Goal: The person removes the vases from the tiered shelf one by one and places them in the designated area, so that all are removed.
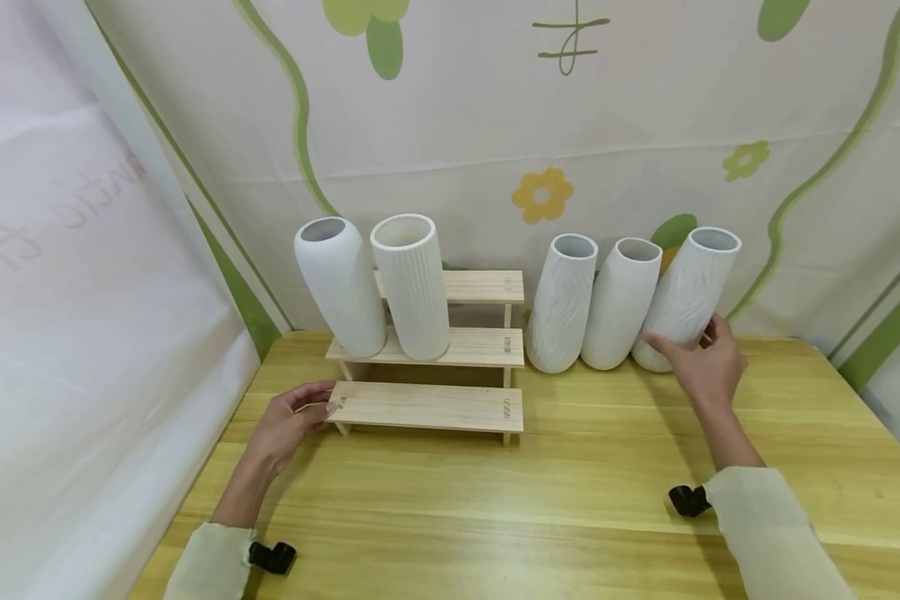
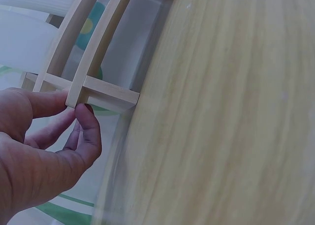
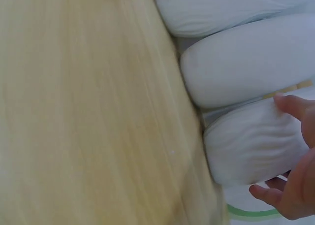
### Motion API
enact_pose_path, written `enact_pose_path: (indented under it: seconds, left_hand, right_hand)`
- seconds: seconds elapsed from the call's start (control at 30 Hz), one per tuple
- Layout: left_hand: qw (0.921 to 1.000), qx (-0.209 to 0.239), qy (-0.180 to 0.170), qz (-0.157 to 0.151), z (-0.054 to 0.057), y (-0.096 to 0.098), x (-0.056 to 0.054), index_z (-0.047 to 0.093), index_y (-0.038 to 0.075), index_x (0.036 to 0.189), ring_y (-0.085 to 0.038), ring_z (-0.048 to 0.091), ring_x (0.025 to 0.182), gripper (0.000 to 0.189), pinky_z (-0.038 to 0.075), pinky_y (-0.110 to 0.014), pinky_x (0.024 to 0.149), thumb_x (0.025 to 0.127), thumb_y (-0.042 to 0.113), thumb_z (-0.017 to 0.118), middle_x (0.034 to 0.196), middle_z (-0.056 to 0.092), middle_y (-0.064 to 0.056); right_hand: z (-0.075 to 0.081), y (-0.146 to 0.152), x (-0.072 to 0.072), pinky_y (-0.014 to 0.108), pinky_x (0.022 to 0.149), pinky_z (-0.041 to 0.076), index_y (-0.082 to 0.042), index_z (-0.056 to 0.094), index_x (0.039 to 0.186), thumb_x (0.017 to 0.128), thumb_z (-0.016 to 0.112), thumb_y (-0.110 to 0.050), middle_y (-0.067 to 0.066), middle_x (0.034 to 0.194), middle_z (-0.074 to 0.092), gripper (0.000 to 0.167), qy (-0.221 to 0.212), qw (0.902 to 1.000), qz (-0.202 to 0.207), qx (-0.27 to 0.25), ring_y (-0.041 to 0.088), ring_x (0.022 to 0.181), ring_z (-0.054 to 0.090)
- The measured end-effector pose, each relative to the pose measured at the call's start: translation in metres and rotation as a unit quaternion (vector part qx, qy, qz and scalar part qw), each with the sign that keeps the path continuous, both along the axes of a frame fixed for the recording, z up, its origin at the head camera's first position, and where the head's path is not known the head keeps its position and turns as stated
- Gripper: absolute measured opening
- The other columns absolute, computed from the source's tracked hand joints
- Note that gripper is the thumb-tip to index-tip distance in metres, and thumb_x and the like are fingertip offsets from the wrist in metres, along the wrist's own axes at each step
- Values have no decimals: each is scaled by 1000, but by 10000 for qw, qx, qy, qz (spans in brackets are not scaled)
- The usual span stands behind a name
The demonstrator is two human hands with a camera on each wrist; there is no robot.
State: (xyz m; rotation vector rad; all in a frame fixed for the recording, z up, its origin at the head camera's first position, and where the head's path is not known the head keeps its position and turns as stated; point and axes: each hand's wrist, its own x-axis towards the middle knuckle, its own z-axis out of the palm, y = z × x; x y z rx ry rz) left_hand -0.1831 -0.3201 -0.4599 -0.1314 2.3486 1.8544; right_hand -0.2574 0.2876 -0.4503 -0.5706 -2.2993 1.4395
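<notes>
A three-step wooden rack (image 1: 427,406) stands on the table, and my left hand (image 1: 288,421) pinches the left end of its lowest board. The left wrist view shows thumb and fingertips on that board end (image 2: 92,52). On the middle step are a smooth white vase (image 1: 337,283) and a ribbed white vase (image 1: 414,292). To the rack's right, my right hand (image 1: 708,367) grips the lower part of a textured white vase (image 1: 690,287), thumb in front and fingers round its right side. Beside it stand a plain white vase (image 1: 621,308) and a wavy-patterned white vase (image 1: 562,312).
The wooden table (image 1: 570,508) reaches back to a pale curtain (image 1: 435,125) printed with flowers and green vines. Another white curtain (image 1: 82,292) hangs along the left side. The three right-hand vases stand close together near the table's back edge.
</notes>
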Motion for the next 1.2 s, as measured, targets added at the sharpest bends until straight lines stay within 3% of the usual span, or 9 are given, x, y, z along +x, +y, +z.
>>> enact_pose_path:
  seconds: [0.13,0.23,0.33,0.57,0.83,1.03,1.1,1.2]
  left_hand:
    - [10000,4,-1,-5,0,1,0,50,2,158,-6,65,111,54,60,-22,95,108,15,67,148,52,-18]
    - [10000,-23,9,-7,0,1,0,50,2,158,-6,65,111,54,60,-22,95,108,15,67,149,52,-19]
    - [10000,-71,11,-8,1,0,0,50,2,158,-5,65,111,54,60,-22,96,108,15,66,149,52,-18]
    - [10000,-87,6,3,1,0,1,51,3,158,-5,65,111,53,60,-22,96,108,16,66,145,54,-15]
    - [10000,-75,12,-33,1,1,0,51,3,158,-6,64,112,54,60,-22,96,108,16,67,147,53,-17]
    - [10000,-23,38,-65,0,1,-1,51,2,158,-7,64,111,54,60,-22,95,108,15,67,147,52,-17]
    - [10000,-21,44,-64,0,1,-1,50,2,158,-7,64,111,54,60,-22,95,108,15,66,145,53,-16]
    - [10000,-18,43,-58,0,0,-1,50,1,158,-7,64,111,54,60,-22,95,108,15,66,144,53,-15]
  right_hand:
    - [7,-1,9,42,118,51,-20,43,165,90,87,-39,6,167,48,89,-176,9998,-74,-25,29,151,51]
    - [13,-3,17,23,101,56,-19,49,162,92,83,-36,6,163,54,80,-158,9996,-212,121,30,146,58]
    - [19,-6,24,9,83,48,-16,53,158,93,81,-34,6,158,59,74,-97,9990,-326,285,29,139,64]
    - [36,-23,42,5,76,45,-17,54,157,92,83,-34,2,157,58,73,-116,9991,-287,276,15,127,65]
    - [46,-57,58,2,76,47,-10,55,155,93,83,-22,8,153,61,69,428,9977,328,418,25,127,67]
    - [55,-79,67,2,80,50,-4,59,148,93,83,-20,14,146,65,62,740,9915,887,603,5,113,66]
    - [59,-86,68,2,81,50,-2,60,146,94,83,-18,14,145,66,59,812,9883,1113,658,9,115,67]
    - [63,-96,70,2,84,50,-2,61,145,95,82,-16,14,144,67,57,879,9831,1466,657,25,122,69]
